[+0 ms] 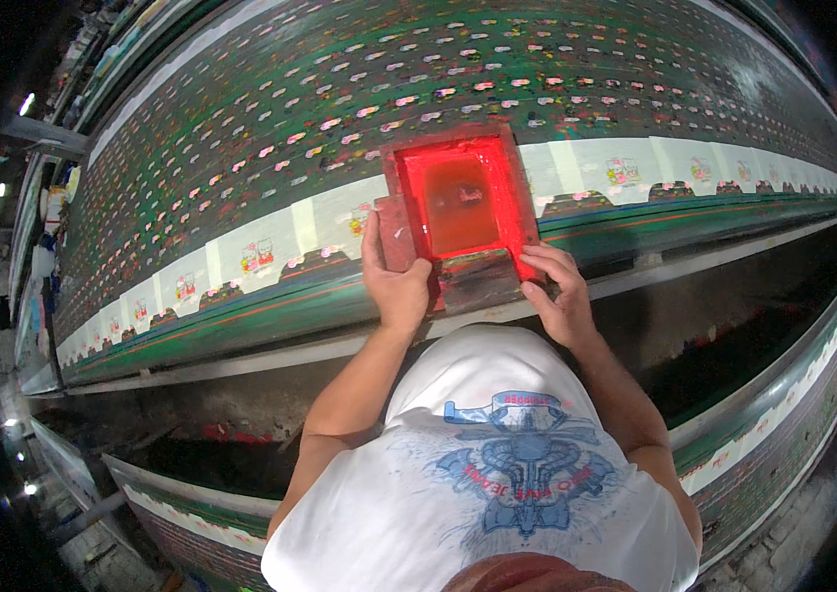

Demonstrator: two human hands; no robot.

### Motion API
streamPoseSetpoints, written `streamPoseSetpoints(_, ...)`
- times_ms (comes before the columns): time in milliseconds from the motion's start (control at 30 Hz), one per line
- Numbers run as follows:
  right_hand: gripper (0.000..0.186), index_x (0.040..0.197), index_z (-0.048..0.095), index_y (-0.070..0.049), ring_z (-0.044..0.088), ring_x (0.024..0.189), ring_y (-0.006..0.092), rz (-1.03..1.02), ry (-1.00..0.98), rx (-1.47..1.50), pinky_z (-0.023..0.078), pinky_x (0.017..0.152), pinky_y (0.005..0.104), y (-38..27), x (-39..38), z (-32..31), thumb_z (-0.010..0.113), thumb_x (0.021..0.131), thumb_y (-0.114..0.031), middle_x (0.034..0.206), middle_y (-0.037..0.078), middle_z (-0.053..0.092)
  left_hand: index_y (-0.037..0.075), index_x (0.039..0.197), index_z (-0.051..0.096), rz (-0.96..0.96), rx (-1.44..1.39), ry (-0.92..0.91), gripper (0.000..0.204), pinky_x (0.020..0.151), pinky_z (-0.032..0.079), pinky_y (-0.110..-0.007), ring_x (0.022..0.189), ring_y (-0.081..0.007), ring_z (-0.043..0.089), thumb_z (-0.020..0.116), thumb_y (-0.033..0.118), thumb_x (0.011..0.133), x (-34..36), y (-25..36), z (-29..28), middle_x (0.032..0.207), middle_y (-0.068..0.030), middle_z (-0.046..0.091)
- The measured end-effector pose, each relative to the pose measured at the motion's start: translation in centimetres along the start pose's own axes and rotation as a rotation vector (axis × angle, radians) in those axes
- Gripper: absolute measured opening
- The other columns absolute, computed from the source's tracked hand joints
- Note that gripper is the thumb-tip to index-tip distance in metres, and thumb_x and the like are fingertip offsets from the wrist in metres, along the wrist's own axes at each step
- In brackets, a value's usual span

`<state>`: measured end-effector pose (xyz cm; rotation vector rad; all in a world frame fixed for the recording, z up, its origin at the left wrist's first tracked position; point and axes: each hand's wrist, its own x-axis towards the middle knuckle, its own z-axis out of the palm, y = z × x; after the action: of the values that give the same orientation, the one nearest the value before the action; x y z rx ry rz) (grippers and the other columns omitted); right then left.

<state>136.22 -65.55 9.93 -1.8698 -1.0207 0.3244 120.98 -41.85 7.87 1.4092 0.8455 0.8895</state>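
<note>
A screen printing frame (519, 187), its inside smeared with bright red ink, lies over the near edge of a long table. My left hand (400, 284) is closed on its lower left side, thumb on top and fingers along the outer edge. With fingers bent round the lower right corner, my right hand (560, 298) holds the other side. Through the ink-stained mesh (458, 202) a small pale patch shows. White fabric pieces (591, 166) with small colored cartoon prints run in a row on both sides of the frame.
The green and dark table top (329, 109) is spotted with rows of leftover ink marks. A pale rail (241, 365) follows its near edge. Behind me stands another long table (201, 528) with white pieces along it. Lamps glow at the far left.
</note>
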Motion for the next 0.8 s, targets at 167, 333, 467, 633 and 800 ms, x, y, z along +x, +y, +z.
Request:
streamPoseSetpoints(167, 0.043, 0.138, 0.079, -0.004, 0.061, 0.147, 0.0394, -0.011, 0.011, 0.035, 0.046, 0.126, 0.0503, 4.2, -0.4, -5.8, 0.084, 0.097, -0.011, 0.149, 0.017, 0.072, -0.007, 0.174, 0.040, -0.059, -0.056, 0.004, 0.103, 0.138, 0.035, -0.041, 0.164, -0.0308, 0.046, 0.070, -0.015, 0.076, -1.6, -0.7, 6.5, 0.176, -0.0206, 0.047)
streamPoseSetpoints(333, 0.042, 0.138, 0.078, -0.004, 0.061, 0.147, 0.0402, -0.053, -0.054, 0.070, 0.047, 0.125, 0.0511, 5.9, -0.4, -9.0, 0.084, 0.097, -0.009, 0.149, 0.017, 0.072, -0.005, 0.175, 0.039, -0.080, -0.004, 0.041, 0.107, 0.131, 0.045, -0.040, 0.157, -0.0280, 0.055, 0.071, -0.018, 0.074, -2.3, -0.6, 8.9, 0.173, -0.0182, 0.051)
streamPoseSetpoints(467, 0.042, 0.136, 0.078, -0.004, 0.061, 0.146, 0.0428, -0.143, -0.068, -0.023, 0.048, 0.124, 0.0533, 5.4, 0.0, -9.6, 0.085, 0.095, -0.010, 0.149, 0.017, 0.071, -0.004, 0.176, 0.040, -0.080, -0.018, 0.025, 0.107, 0.130, 0.047, -0.040, 0.156, -0.0282, 0.056, 0.069, -0.019, 0.074, -2.3, -1.3, 8.6, 0.172, -0.0185, 0.052)
streamPoseSetpoints(633, 0.047, 0.135, 0.078, -0.006, 0.061, 0.145, 0.0427, -0.379, -0.219, -0.162, 0.049, 0.122, 0.0548, 3.1, 1.6, -9.3, 0.090, 0.091, -0.018, 0.147, 0.017, 0.070, -0.004, 0.176, 0.040, -0.117, -0.065, 0.034, 0.106, 0.129, 0.048, -0.041, 0.155, -0.0289, 0.056, 0.067, -0.021, 0.074, -2.6, 0.1, 9.4, 0.172, -0.0188, 0.053)
streamPoseSetpoints(800, 0.043, 0.138, 0.077, -0.006, 0.065, 0.133, 0.0355, -0.553, -0.399, -0.435, 0.050, 0.114, 0.0502, 1.8, 4.1, -7.3, 0.075, 0.099, -0.023, 0.135, 0.015, 0.073, -0.004, 0.176, 0.039, -0.140, -0.061, 0.041, 0.106, 0.129, 0.047, -0.041, 0.157, -0.0299, 0.054, 0.069, -0.021, 0.075, -2.7, 0.2, 9.5, 0.171, -0.0199, 0.052)
